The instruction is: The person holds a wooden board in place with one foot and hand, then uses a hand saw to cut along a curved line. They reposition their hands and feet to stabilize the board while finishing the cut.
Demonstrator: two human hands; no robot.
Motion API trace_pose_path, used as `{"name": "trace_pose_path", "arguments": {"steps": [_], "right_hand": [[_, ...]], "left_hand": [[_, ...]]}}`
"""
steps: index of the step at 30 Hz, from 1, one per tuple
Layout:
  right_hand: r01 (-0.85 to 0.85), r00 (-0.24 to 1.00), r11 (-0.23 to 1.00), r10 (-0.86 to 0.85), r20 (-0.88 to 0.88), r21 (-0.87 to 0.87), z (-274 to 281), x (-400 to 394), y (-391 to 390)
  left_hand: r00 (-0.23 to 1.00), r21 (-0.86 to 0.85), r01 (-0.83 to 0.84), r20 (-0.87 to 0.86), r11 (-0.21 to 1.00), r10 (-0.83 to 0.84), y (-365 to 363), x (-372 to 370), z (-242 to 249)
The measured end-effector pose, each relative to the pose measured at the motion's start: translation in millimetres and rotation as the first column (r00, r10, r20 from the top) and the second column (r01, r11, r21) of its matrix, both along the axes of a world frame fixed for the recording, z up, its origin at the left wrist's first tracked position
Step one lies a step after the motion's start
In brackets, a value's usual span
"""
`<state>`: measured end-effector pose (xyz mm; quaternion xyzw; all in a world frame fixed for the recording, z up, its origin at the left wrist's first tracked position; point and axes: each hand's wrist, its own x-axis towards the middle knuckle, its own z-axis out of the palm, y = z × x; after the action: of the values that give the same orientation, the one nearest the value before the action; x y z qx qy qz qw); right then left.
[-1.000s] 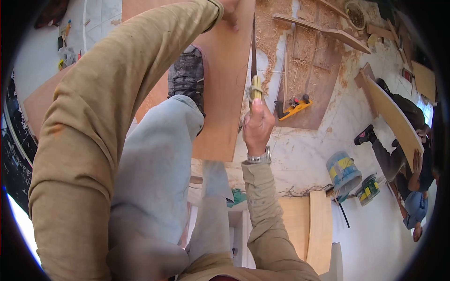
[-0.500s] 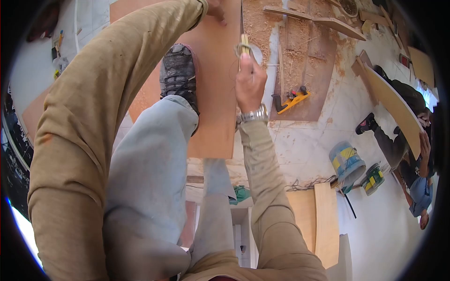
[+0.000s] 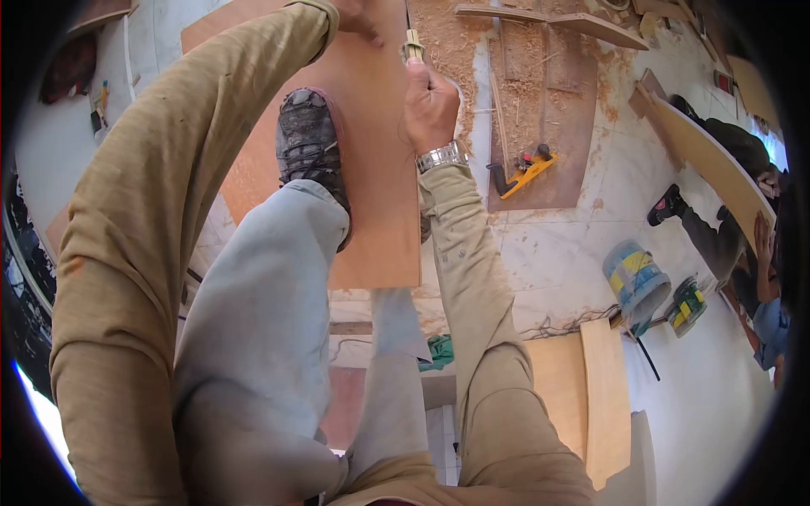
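My right hand [image 3: 432,108], with a metal watch at the wrist, is closed around the pale wooden handle [image 3: 413,46] of a tool at the right edge of a long reddish-brown board [image 3: 380,211]. A thin dark strip shows just beyond the handle; the tool's working end cannot be made out. At the top of the view my left hand [image 3: 359,21] lies on the board's face with its fingers stretched out, partly cut off by the frame. My black shoe [image 3: 310,139] presses on the board to the left.
A yellow hand plane [image 3: 527,175] sits on a shavings-covered panel [image 3: 557,190] at the right. Beyond are a blue bucket [image 3: 637,278], a green can [image 3: 686,305] and a person [image 3: 768,295] holding a curved board [image 3: 717,169]. Wood panels [image 3: 603,379] lie at lower right.
My right hand and the tool have shifted up and slightly left along the board's edge. My left hand stays on the board. The whole view has tilted slightly.
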<state>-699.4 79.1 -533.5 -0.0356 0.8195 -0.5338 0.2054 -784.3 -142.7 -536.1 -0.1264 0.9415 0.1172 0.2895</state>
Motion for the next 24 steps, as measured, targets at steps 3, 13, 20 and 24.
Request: {"name": "trace_pose_path", "arguments": {"steps": [3,13,20,24], "right_hand": [[0.071,0.995,0.996,-0.066,0.077,-0.058,17.5,53.3,35.3],[0.359,0.815,0.915,-0.212,0.539,-0.184,67.5,59.4,61.8],[0.195,0.910,0.948,-0.078,0.407,-0.253,15.9,32.6,31.9],[0.160,0.952,0.950,-0.076,0.295,-0.269,-7.0,7.6,10.6]], "left_hand": [[1.000,-0.008,0.007,-0.004,1.000,-0.007,-1.0,-0.2,-0.1],[1.000,0.012,-0.021,-0.012,1.000,0.021,0.2,10.2,10.8],[0.999,0.017,-0.033,-0.009,0.999,0.033,1.4,10.3,12.7],[0.999,0.022,-0.041,-0.003,0.999,0.041,1.1,11.6,13.2]]}}
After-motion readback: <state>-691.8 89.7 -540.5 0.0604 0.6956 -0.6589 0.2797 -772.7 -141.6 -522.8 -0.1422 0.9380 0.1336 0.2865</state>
